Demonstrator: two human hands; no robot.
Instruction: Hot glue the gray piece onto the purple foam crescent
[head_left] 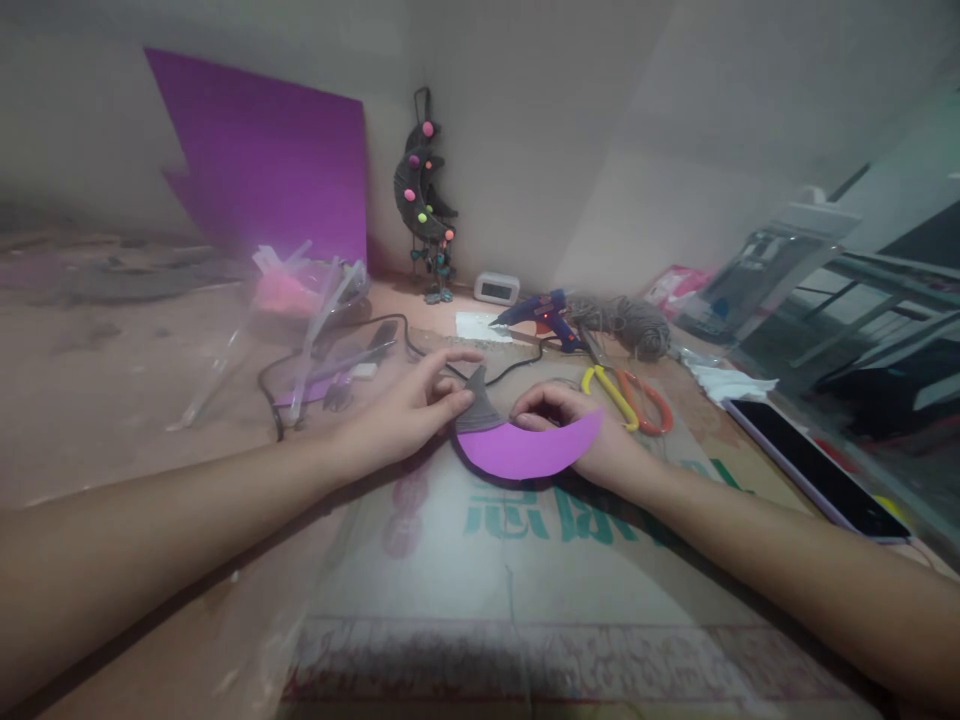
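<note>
Two hands meet at the middle of the surface, the left hand [405, 415] and the right hand [581, 425], with one crescent [525, 450] between them. One cardboard sheet [487, 560] lies under them. Toward the far edge: one glue gun [544, 315], one scissors [626, 397], one yarn bundle [634, 325], one clock [496, 288], one moon ornament [424, 195], one purple sheet [277, 160]. One phone [814, 465] lies by the right edge.

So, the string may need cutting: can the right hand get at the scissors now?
Probably yes: the scissors lie right beside the right hand, nothing between them, though that hand now holds the purple crescent.
</note>
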